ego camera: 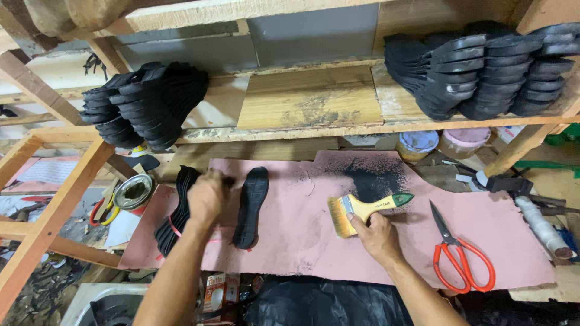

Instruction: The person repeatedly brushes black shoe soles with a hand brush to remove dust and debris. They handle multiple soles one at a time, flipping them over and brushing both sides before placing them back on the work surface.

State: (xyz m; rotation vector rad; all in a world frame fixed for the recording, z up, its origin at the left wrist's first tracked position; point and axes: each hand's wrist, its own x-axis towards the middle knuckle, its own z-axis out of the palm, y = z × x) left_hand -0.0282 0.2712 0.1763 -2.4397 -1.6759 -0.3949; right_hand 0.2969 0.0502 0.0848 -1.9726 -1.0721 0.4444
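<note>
Right hand (376, 234) grips brush (362, 210), lower centre; left hand (206, 194) closed on sole stack (175, 211). Risk: bristles smear pink sheet (314, 229) nr scissors (459, 253).

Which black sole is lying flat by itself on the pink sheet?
The single sole just right of the left hand. The others are bundled on edge beneath that hand or stacked on the shelf.

Head view, steeply down, close overhead

Red scissors (457, 253) lie near the right grip. Black sole stacks (483, 66) sit on the shelf (302, 130) above.
</note>
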